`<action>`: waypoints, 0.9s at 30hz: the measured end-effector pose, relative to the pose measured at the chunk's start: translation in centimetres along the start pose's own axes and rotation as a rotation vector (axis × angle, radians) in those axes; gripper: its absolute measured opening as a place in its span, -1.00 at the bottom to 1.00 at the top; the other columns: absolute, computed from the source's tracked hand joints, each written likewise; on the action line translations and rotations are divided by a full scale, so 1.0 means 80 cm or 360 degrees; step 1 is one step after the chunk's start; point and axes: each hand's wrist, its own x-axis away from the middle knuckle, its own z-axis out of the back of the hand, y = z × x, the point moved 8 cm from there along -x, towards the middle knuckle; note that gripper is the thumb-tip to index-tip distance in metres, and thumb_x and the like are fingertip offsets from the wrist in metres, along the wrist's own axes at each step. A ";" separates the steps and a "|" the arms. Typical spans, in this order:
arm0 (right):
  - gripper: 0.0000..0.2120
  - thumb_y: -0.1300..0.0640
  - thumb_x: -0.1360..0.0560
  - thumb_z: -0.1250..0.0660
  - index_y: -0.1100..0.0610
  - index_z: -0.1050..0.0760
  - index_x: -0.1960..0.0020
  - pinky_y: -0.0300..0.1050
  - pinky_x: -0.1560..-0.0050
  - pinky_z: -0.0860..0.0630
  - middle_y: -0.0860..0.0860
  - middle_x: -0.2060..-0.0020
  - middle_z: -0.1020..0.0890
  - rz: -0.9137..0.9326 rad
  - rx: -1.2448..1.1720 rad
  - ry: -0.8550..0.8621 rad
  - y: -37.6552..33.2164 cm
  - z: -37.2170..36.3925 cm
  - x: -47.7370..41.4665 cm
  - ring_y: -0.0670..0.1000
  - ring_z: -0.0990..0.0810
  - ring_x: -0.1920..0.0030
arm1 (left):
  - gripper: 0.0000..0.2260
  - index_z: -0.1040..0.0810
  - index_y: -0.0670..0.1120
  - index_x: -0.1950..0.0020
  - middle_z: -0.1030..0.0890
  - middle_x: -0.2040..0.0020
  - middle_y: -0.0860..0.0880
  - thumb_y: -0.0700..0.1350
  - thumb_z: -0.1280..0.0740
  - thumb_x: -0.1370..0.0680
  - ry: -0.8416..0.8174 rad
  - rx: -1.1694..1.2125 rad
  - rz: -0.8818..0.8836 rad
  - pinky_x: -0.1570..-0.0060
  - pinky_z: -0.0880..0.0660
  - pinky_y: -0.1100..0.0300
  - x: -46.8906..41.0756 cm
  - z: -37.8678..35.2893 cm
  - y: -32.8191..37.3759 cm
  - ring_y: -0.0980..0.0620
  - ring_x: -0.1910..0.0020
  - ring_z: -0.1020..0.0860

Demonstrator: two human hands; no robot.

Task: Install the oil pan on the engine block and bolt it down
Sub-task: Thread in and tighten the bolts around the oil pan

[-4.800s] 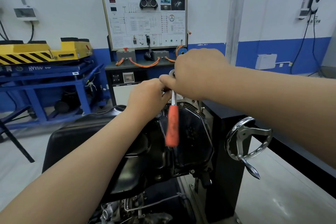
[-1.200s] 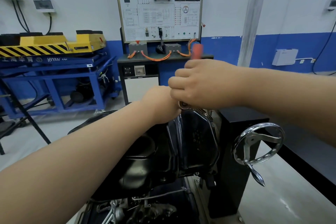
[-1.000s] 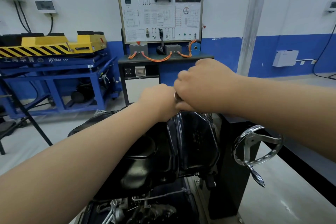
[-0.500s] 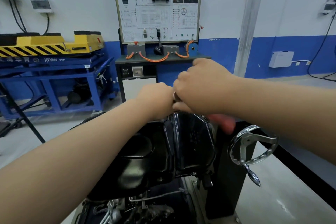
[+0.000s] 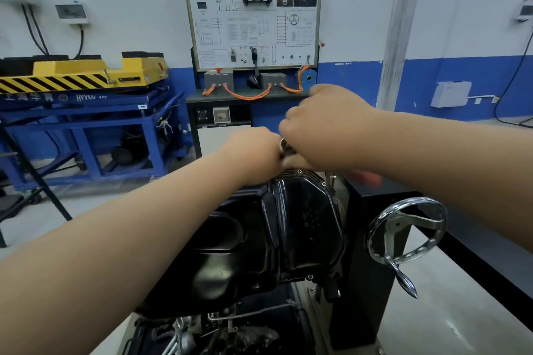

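The glossy black oil pan (image 5: 302, 225) sits on the engine block (image 5: 225, 331), which hangs on a stand. Both hands meet at the pan's far top edge. My right hand (image 5: 326, 130) grips a ratchet wrench; its chrome head (image 5: 284, 145) shows between the hands, and its blurred red handle (image 5: 366, 177) sticks out to the right beneath my forearm. My left hand (image 5: 253, 150) is curled at the ratchet head, its fingers hidden. Small bolts (image 5: 299, 172) dot the pan's flange.
A chrome handwheel (image 5: 406, 232) with a crank handle sticks out from the black stand column (image 5: 372, 268) at the right. Behind stand a training panel (image 5: 252, 20) on a cabinet and a blue frame (image 5: 86, 130) carrying a yellow lift.
The red ratchet handle has swung around: it pointed down, then up behind my right hand, and now lies low to the right. Both hands have stayed at the pan's far edge.
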 end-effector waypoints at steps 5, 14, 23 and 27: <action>-0.61 -0.18 -0.55 -0.10 0.09 -0.42 0.23 -0.09 0.33 -0.38 -0.03 0.30 -0.45 -0.0114 -0.0136 -0.0062 0.011 -0.009 -0.001 0.05 -0.46 0.30 | -0.76 -0.46 -0.10 0.15 -0.58 0.13 -0.09 -0.01 -0.11 -0.56 0.0015 0.0109 -0.0039 0.42 -0.23 0.19 -0.001 0.002 -0.002 -0.11 0.21 -0.49; -0.53 -0.29 -0.51 -0.01 0.04 -0.43 0.28 -0.08 0.25 -0.35 -0.04 0.35 -0.45 -0.0128 -0.0044 -0.0020 0.016 -0.012 0.004 0.03 -0.45 0.34 | -0.69 -0.46 -0.04 0.10 -0.45 0.30 0.01 0.16 -0.09 -0.57 0.0040 -0.0029 -0.0052 0.43 -0.22 0.19 -0.007 0.003 -0.005 -0.08 0.29 -0.45; -0.89 0.15 -0.51 -0.19 0.12 -0.45 0.01 0.01 -0.04 -0.40 0.05 0.08 -0.51 0.0303 0.0104 0.0269 0.013 0.003 0.001 0.11 -0.47 0.05 | -0.75 -0.46 -0.13 0.21 -0.43 0.35 -0.02 0.00 -0.21 -0.57 0.0110 0.0372 -0.0146 0.27 -0.37 0.11 -0.003 0.005 -0.005 -0.11 0.22 -0.46; -0.60 -0.22 -0.52 -0.07 0.06 -0.47 0.17 -0.04 0.10 -0.34 -0.03 0.23 -0.53 0.0004 0.0090 0.0066 0.020 -0.006 -0.008 0.05 -0.51 0.20 | -0.66 -0.51 -0.10 0.17 -0.49 0.34 0.02 0.15 -0.15 -0.50 0.0196 0.0549 0.0053 0.40 -0.27 0.17 -0.001 -0.001 -0.022 0.00 0.32 -0.42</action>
